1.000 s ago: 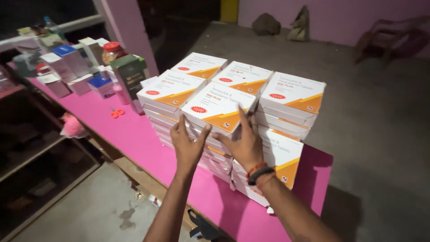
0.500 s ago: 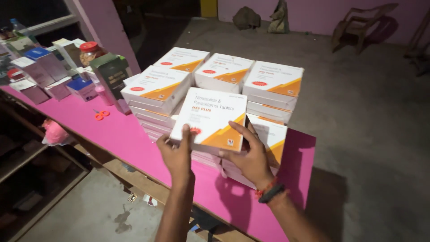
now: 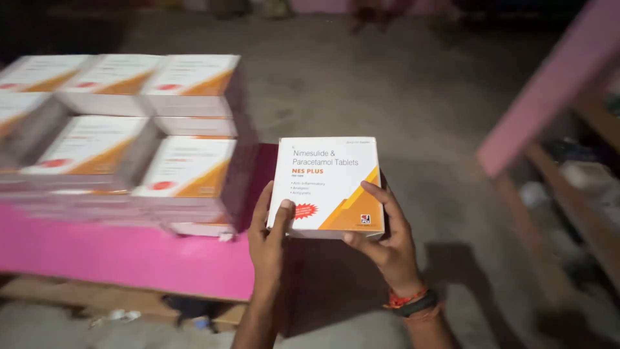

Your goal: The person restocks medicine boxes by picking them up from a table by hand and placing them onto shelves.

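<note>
Tablet box (image 3: pixel 328 184), white with orange corner, held flat in the air just right of pink desk (image 3: pixel 129 255). Left to right: stacked matching boxes (image 3: pixel 184 168) on desk; left hand (image 3: pixel 268 239) clamped on box's left edge; right hand (image 3: pixel 384 245) clamped on lower right corner; pink shelf frame (image 3: pixel 549 90) far right.
</note>
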